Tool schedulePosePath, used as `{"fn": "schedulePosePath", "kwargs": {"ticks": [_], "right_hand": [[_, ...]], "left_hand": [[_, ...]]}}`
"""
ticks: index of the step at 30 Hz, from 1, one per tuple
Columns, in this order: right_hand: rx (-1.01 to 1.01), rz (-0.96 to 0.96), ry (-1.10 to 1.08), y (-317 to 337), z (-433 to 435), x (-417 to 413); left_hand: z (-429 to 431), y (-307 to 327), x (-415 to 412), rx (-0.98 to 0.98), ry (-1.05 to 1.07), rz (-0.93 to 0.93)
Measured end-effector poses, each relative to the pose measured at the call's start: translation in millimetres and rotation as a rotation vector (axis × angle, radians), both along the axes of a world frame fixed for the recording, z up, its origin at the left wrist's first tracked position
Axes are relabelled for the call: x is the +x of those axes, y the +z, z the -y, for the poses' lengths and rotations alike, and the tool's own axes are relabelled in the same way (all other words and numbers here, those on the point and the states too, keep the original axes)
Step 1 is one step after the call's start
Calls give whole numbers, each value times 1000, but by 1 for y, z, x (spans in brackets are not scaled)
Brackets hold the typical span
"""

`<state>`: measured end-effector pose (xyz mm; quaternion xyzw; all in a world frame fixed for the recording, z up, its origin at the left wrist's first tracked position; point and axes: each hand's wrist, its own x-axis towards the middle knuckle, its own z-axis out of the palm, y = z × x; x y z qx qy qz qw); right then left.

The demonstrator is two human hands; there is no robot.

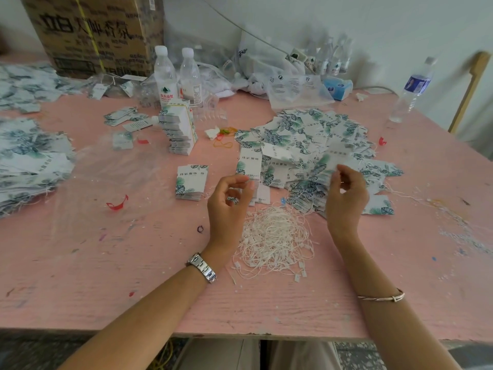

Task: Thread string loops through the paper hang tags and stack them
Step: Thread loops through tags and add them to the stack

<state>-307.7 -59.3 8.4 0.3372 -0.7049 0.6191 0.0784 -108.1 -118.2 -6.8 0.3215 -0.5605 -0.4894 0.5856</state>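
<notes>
- Head view: left hand [229, 198] raised above pink table [106, 263], fingers curled narrow, pinching something thin; too small to tell what.
- Right hand [346, 194] lifted, fingertips pinching a hang tag [324, 166] at edge of the loose tag heap [306, 137].
- Tangled string loops [276, 239] on table between both wrists.
- Small tag stack [191, 182] just left of left hand.
</notes>
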Motion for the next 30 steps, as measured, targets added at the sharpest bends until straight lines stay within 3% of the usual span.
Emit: {"fn": "schedulePosePath", "kwargs": {"ticks": [7, 18, 24, 27, 30], "right_hand": [[199, 150, -76, -1, 1, -8], [544, -54, -251, -3, 2, -8], [493, -440, -56, 4, 8, 5], [687, -659, 117, 0, 18, 9], [890, -732, 205, -6, 31, 10]], "left_hand": [[-2, 2, 1, -14, 4, 16], [-4, 1, 2, -52, -2, 20], [-4, 2, 1, -52, 21, 15], [-6, 2, 1, -57, 17, 7], [-7, 3, 2, -64, 19, 0]]}}
